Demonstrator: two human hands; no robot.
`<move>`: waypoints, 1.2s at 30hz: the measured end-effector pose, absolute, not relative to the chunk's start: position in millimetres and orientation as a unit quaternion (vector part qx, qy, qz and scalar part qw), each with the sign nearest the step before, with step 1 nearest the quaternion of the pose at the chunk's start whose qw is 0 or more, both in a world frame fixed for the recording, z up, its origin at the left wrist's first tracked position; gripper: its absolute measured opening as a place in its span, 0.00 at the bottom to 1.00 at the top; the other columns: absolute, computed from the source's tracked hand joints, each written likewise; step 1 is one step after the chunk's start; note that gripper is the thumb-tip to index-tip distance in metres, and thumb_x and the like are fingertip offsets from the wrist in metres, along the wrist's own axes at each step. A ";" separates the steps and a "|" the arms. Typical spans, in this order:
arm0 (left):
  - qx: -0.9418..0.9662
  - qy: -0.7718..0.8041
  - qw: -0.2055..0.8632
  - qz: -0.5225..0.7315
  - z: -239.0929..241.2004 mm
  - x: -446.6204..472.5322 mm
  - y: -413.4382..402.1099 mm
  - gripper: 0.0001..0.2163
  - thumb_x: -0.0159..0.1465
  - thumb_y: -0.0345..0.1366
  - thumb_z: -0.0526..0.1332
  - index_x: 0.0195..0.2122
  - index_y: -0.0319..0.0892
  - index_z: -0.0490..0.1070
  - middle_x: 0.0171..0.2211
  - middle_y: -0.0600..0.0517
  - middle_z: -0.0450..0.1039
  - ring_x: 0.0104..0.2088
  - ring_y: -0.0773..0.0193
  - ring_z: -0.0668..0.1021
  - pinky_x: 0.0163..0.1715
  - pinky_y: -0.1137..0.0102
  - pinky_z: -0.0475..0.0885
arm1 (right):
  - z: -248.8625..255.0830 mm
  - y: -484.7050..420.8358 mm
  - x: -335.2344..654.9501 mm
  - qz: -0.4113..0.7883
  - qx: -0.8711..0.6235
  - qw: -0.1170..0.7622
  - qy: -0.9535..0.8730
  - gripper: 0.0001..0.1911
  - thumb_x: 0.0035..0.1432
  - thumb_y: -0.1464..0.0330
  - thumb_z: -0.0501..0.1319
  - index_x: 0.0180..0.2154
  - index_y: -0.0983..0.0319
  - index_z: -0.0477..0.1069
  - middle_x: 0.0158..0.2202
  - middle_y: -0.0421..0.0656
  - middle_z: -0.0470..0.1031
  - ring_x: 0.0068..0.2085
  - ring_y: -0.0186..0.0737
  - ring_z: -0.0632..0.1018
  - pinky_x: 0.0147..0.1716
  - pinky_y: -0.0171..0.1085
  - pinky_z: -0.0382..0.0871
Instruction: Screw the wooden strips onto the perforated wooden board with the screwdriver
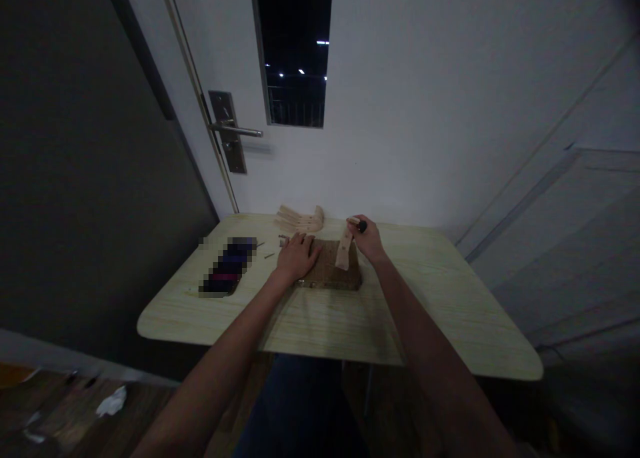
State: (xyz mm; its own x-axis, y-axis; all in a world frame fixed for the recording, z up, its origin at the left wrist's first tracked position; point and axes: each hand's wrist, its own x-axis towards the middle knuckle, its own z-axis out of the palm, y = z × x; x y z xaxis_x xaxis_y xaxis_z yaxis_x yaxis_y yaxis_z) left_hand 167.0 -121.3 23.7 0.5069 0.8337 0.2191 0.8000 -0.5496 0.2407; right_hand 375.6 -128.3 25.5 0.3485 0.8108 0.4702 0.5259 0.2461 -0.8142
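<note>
My left hand (296,257) lies flat with its fingers stretched out on the left part of a brown rectangular block (326,265). My right hand (370,239) is closed at the block's far right corner. It grips the upper end of a pale strip with small dark marks (344,251), which slants down over the block's right side. A small object with a round black end (362,226) also shows at the right fingers; its kind is unclear. Beyond my left hand lies a fanned group of similar pale strips (300,219). Several small nail-like pieces (270,255) are scattered left of that hand.
A blurred-out dark flat object (227,268) lies on the left of the pale wood-grain table (450,311). The table's back edge stands against a white door (400,111) with a metal handle (247,132). White crumpled paper (112,402) is on the floor at left.
</note>
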 end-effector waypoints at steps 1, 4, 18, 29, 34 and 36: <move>0.870 0.464 0.054 0.158 24.1 170.2 -120.3 0.21 0.70 0.46 0.47 0.56 0.38 0.66 0.59 0.39 0.66 0.61 0.49 0.66 0.62 0.53 0.58 | 24.9 -127.8 375.7 0.131 -0.605 0.554 -0.556 0.14 0.50 0.59 0.58 0.32 0.62 0.71 0.31 0.43 0.75 0.33 0.40 0.73 0.38 0.40 0.67; 0.863 0.474 0.045 0.171 24.1 177.4 -120.9 0.22 0.69 0.46 0.48 0.57 0.35 0.66 0.58 0.38 0.66 0.60 0.48 0.67 0.61 0.55 0.59 | 22.7 -127.9 378.3 0.143 -0.616 0.536 -0.559 0.11 0.48 0.59 0.60 0.27 0.61 0.71 0.27 0.42 0.74 0.31 0.40 0.73 0.38 0.41 0.68; 0.864 0.461 0.063 0.190 21.5 155.9 -95.8 0.21 0.68 0.48 0.51 0.56 0.42 0.68 0.56 0.41 0.70 0.58 0.50 0.71 0.59 0.53 0.62 | 23.0 -137.6 380.2 0.119 -0.639 0.556 -0.519 0.09 0.49 0.62 0.57 0.31 0.60 0.69 0.29 0.41 0.74 0.33 0.39 0.73 0.37 0.38 0.68; 0.880 0.417 0.032 0.223 30.7 149.3 -102.0 0.21 0.66 0.44 0.56 0.58 0.43 0.65 0.61 0.42 0.65 0.63 0.50 0.66 0.65 0.51 0.53 | 25.9 -138.6 359.4 0.098 -0.646 0.549 -0.521 0.10 0.52 0.62 0.58 0.33 0.61 0.71 0.32 0.43 0.76 0.35 0.40 0.75 0.39 0.37 0.68; 0.882 0.320 0.153 0.312 33.1 154.4 -103.1 0.17 0.67 0.43 0.54 0.54 0.43 0.68 0.55 0.47 0.72 0.56 0.58 0.73 0.58 0.63 0.67 | 21.8 -136.1 351.7 0.099 -0.654 0.520 -0.540 0.12 0.55 0.60 0.58 0.37 0.59 0.73 0.35 0.44 0.78 0.36 0.42 0.77 0.40 0.39 0.70; 0.890 0.285 0.178 0.308 33.1 159.7 -103.7 0.17 0.67 0.44 0.54 0.54 0.45 0.69 0.55 0.49 0.72 0.56 0.59 0.73 0.58 0.64 0.66 | 18.4 -134.6 353.1 0.096 -0.664 0.491 -0.556 0.11 0.56 0.60 0.58 0.36 0.59 0.73 0.36 0.44 0.79 0.38 0.42 0.77 0.42 0.40 0.70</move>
State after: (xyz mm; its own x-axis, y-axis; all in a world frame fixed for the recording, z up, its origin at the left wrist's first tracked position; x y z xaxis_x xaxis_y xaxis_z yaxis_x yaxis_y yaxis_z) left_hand 159.7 -103.7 33.1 0.6477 0.6169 0.4470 0.3974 -0.7742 0.4927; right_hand 353.1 -134.6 18.4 0.3633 0.8324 0.4185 0.6435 0.1006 -0.7588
